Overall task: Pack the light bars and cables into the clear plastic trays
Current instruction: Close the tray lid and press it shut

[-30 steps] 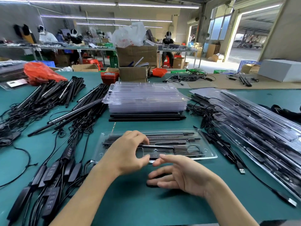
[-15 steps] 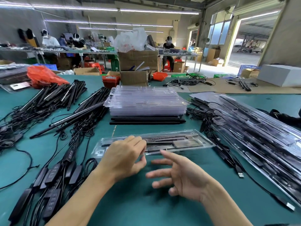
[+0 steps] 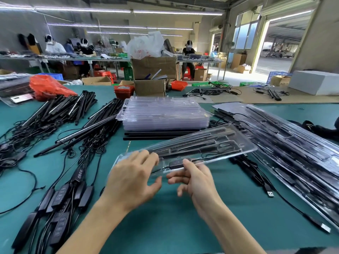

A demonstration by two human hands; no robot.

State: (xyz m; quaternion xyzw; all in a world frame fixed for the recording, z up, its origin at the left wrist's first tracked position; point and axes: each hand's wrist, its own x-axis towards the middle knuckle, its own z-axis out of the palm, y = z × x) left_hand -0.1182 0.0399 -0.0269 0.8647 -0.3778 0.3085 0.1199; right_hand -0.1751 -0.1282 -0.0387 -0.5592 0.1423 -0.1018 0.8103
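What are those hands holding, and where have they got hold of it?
A filled clear plastic tray, gripped at its near left end: the left hand lies over the corner, and the right hand pinches the near edge beside it.

one head-worn wide-angle view looks forward and down, close over the green table (image 3: 165,226), hall behind.

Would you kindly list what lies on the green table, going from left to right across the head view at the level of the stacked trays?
Heap of black light bars with tangled cables → stack of empty clear plastic trays → filled clear plastic tray held tilted in both hands → overlapping row of packed clear trays.
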